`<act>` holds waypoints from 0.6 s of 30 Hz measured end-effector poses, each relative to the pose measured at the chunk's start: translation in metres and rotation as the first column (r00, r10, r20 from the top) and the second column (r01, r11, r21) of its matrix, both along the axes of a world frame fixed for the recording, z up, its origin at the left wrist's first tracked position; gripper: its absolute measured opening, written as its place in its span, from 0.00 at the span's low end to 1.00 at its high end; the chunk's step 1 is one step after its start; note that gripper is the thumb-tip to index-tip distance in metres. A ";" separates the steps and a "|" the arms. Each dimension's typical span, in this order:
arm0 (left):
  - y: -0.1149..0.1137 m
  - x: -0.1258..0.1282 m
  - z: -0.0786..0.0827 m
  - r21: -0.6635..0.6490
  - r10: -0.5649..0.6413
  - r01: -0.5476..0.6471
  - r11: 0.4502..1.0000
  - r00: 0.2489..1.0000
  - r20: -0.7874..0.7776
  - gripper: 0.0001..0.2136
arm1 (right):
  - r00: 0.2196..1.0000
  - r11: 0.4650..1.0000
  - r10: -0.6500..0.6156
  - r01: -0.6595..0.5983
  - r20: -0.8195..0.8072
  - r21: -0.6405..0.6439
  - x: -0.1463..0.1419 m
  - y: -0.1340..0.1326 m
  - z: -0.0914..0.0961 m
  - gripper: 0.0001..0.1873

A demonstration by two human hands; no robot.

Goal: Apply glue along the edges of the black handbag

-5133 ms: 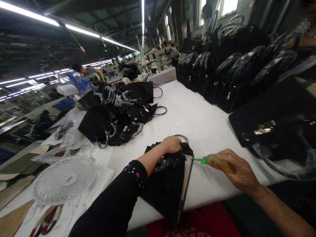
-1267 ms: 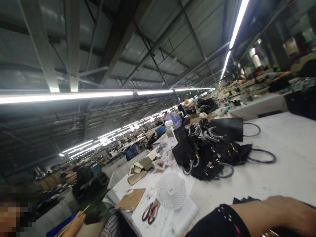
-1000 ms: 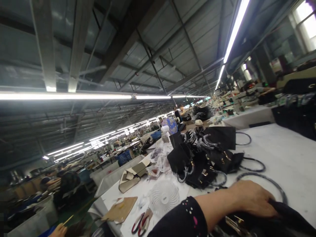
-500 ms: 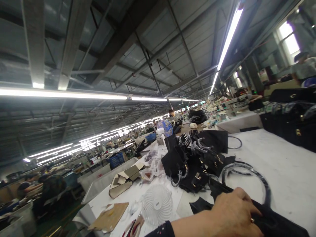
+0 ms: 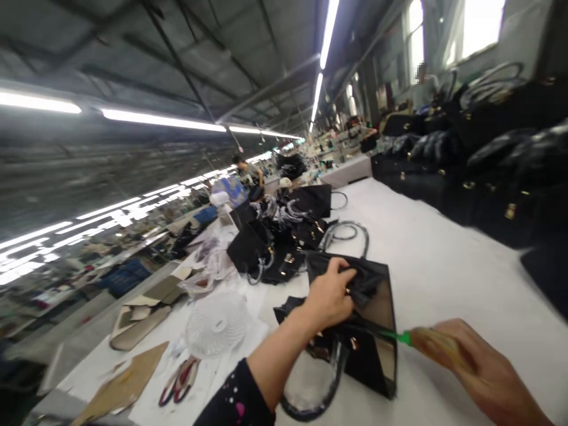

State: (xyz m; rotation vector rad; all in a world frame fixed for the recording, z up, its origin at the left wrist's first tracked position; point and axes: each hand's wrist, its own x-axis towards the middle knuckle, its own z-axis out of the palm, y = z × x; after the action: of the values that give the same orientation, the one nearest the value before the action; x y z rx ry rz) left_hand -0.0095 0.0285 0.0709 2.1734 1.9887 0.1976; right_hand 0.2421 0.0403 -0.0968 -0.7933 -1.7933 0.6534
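A black handbag [image 5: 370,364] lies on its side on the white table, its mouth spread and its brown inside showing at the right. My left hand [image 5: 332,296] grips the dark lining at the bag's opening, its fingers bent over it. A plastic-wrapped handle [image 5: 310,408] loops out below that wrist, and another stands up behind the bag. In my right hand [image 5: 483,367] is a yellowish-brown squeeze bottle with a green nozzle [image 5: 437,346]. The nozzle points left into the bag's opening; its far end is lost against the black material.
A white round fan [image 5: 217,322] and dark-red-handled scissors [image 5: 180,378] lie left of my left arm. Cardboard [image 5: 128,378] sits at the table's left edge. More black handbags [image 5: 284,236] are piled ahead, and rows of them [image 5: 444,171] stand along the right.
The view has swung right and down. My left hand now holds the bag opened up, where before it lay on flatter black material. My right hand has come in with the bottle.
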 end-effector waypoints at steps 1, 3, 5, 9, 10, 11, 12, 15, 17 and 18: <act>0.002 -0.001 0.000 0.010 -0.013 0.013 1.000 1.000 0.006 0.15 | 0.999 0.999 0.009 -0.008 0.041 -0.038 0.008 -0.005 -0.003 0.11; 0.005 -0.004 -0.001 0.023 -0.039 0.039 0.999 0.999 0.013 0.15 | 0.998 0.996 0.018 -0.013 0.060 -0.084 0.014 -0.008 -0.005 0.09; 0.006 -0.004 -0.001 0.022 -0.054 0.054 0.998 0.999 0.007 0.15 | 0.999 0.995 0.019 -0.014 0.049 -0.100 0.015 -0.006 -0.003 0.07; 0.004 -0.003 0.003 0.006 -0.049 0.049 0.999 0.999 -0.019 0.15 | 0.998 0.993 0.045 -0.040 0.046 -0.113 0.016 -0.005 0.002 0.04; 0.004 -0.002 0.003 0.007 -0.043 0.043 0.999 0.999 -0.024 0.15 | 0.998 0.992 0.053 -0.048 0.044 -0.113 0.018 -0.006 0.002 0.04; 0.003 -0.002 0.003 0.011 -0.035 0.036 0.999 0.999 -0.029 0.16 | 0.998 0.993 0.057 -0.052 0.041 -0.110 0.020 -0.007 0.001 0.03; 0.002 -0.001 0.003 0.018 -0.028 0.029 0.999 0.999 -0.035 0.16 | 0.998 0.993 0.053 -0.048 0.038 -0.106 0.022 -0.008 0.000 0.03; -0.001 0.001 0.001 0.029 -0.020 0.022 0.999 0.998 -0.052 0.17 | 0.999 0.995 0.019 -0.016 0.030 -0.095 0.026 -0.012 -0.001 0.04; -0.002 0.001 0.001 0.025 -0.017 0.018 1.000 0.999 -0.052 0.16 | 0.997 0.994 0.050 -0.045 0.052 -0.101 0.027 -0.013 0.002 0.02; -0.002 0.002 0.001 0.025 -0.012 0.013 1.000 0.999 -0.052 0.15 | 0.995 0.992 0.082 -0.075 0.064 -0.103 0.026 -0.014 0.004 0.01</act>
State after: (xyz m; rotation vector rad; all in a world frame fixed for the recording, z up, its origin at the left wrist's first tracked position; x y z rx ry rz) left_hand -0.0077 0.0265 0.0718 2.2274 2.0100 0.1671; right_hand 0.2684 0.0267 -0.0932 -0.8243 -1.8732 0.7818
